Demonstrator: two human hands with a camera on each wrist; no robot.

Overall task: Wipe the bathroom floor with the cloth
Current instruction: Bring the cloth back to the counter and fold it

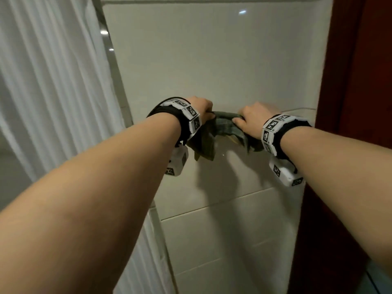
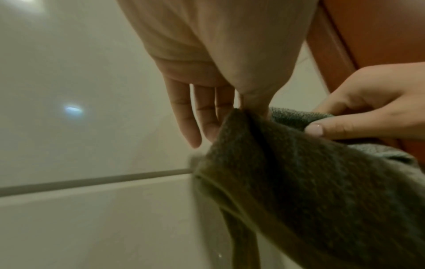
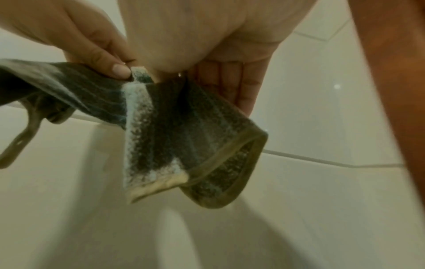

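A dark green-grey cloth (image 1: 224,126) with a pale hem hangs bunched between my two hands, in the air in front of a white tiled wall (image 1: 212,60). My left hand (image 1: 203,111) pinches its left end. In the left wrist view the thumb and forefinger of my left hand (image 2: 250,103) nip the cloth (image 2: 299,182), and the other fingers hang straight. My right hand (image 1: 250,119) holds the right end. In the right wrist view my right hand (image 3: 181,76) pinches the cloth (image 3: 172,127), whose corner droops in a loop.
A white pleated curtain (image 1: 42,81) hangs close on the left. A dark red door or frame (image 1: 360,81) stands on the right. The tiled wall fills the middle, with grout lines lower down.
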